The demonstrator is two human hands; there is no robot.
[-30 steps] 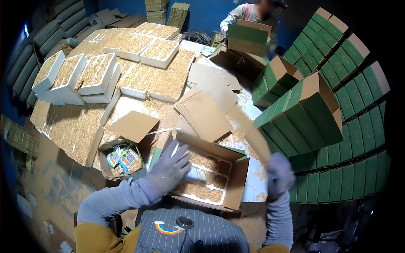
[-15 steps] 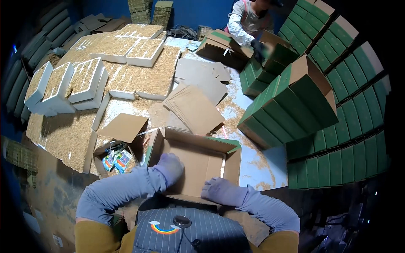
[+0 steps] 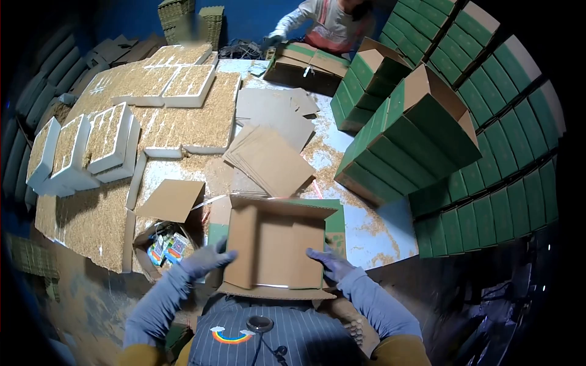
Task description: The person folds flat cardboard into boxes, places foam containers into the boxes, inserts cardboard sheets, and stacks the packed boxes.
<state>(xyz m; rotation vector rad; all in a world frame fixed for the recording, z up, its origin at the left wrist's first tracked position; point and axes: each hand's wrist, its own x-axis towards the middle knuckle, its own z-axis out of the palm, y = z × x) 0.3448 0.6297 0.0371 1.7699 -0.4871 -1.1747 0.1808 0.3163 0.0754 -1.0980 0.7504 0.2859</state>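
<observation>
An open cardboard box point(image 3: 273, 244), brown inside with green outer flaps, sits at the table's near edge in front of my body. Its two side flaps are folded inward over the bottom. At the left side, my gloved left hand point(image 3: 209, 258) grips the wall, its thumb toward the flap. My gloved right hand point(image 3: 331, 262) holds the opposite side, with fingers at the edge of the right flap. The far flap leans upright, and part of the green outside shows to the right.
Left of the box stands a carton of small colourful packets point(image 3: 168, 245). Flat cardboard sheets point(image 3: 274, 161) lie beyond. Stacked green boxes point(image 3: 421, 140) rise on the right. White trays of straw-coloured material point(image 3: 113, 131) sit at left. Across the table, a person point(image 3: 336, 21) reaches toward a carton.
My hands have moved from inside the box to its two sides. The side flaps now lie folded inward. Across the table, the person has shifted left, away from the green boxes.
</observation>
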